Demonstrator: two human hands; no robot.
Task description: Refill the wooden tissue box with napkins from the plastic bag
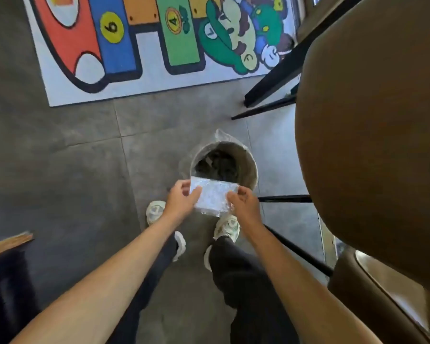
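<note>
A clear, flattened plastic bag [212, 196] is stretched between both hands, just above the near rim of a round waste bin [251, 167]. My left hand [181, 198] pinches the bag's left edge. My right hand [243, 204] grips its right edge. The bag looks crinkled and thin; whether any napkins are inside cannot be told. The wooden tissue box is not in view.
The bin is lined with a clear liner and holds dark rubbish. A round brown table [372, 135] with black legs stands at the right, a chair [382, 289] below it. A colourful cartoon rug [159, 45] lies ahead on the grey tiled floor. Dark furniture [5, 269] stands at the lower left.
</note>
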